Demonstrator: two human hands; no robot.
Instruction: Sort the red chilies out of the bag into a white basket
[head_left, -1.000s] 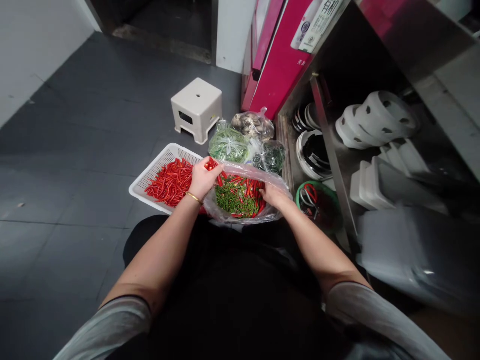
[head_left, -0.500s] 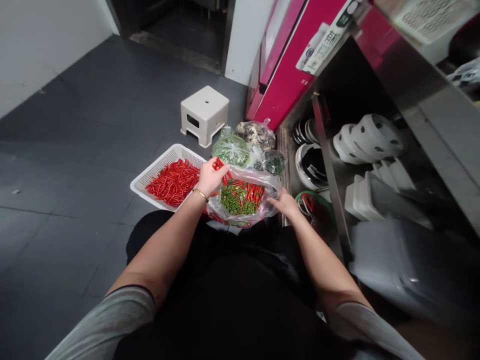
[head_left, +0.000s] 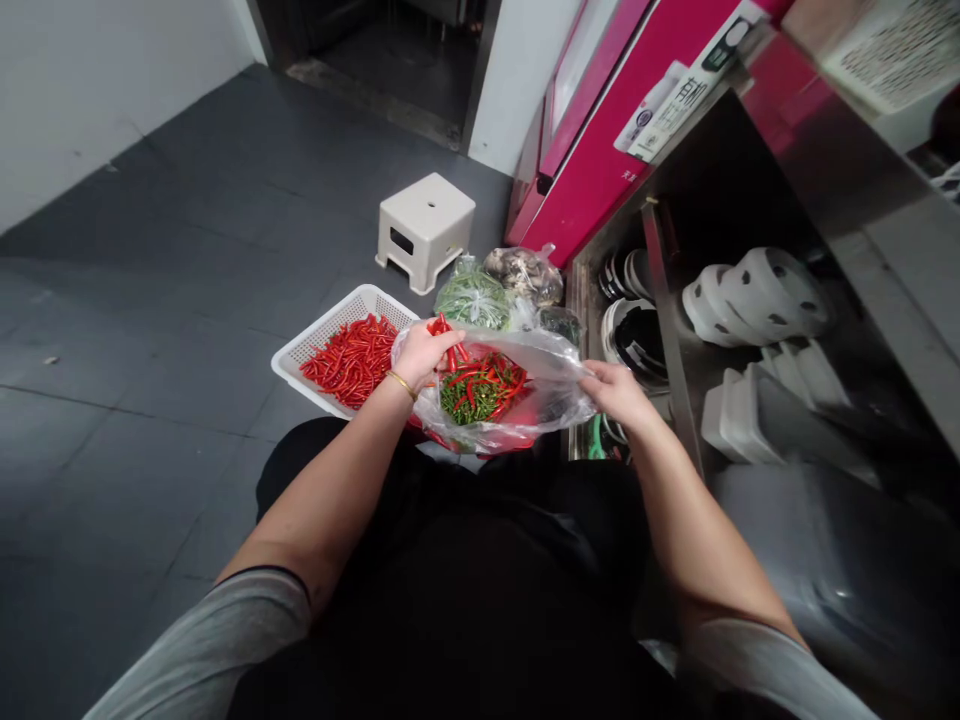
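Observation:
My left hand (head_left: 426,357) is closed on several red chilies (head_left: 450,345) at the left side of an open clear plastic bag (head_left: 559,400). My right hand (head_left: 616,390) pinches the bag's right rim. Inside the bag lie red chilies and a heap of green stems (head_left: 469,398). Left of the bag stands a white perforated basket (head_left: 300,348) with many red chilies (head_left: 352,362) in it. The bag's left part overlaps the basket's right side.
Bags of green vegetables (head_left: 472,298) and mushrooms (head_left: 525,273) lie on the floor beyond my hands. A white stool (head_left: 427,225) stands behind them. On the right, a metal shelf (head_left: 664,290) holds white containers (head_left: 757,295), beside a pink cabinet (head_left: 592,150).
My right hand has moved right and slightly up, stretching the bag's rim outward. The bag's contents have shifted toward its left. My left hand still holds chilies. The view has shifted slightly.

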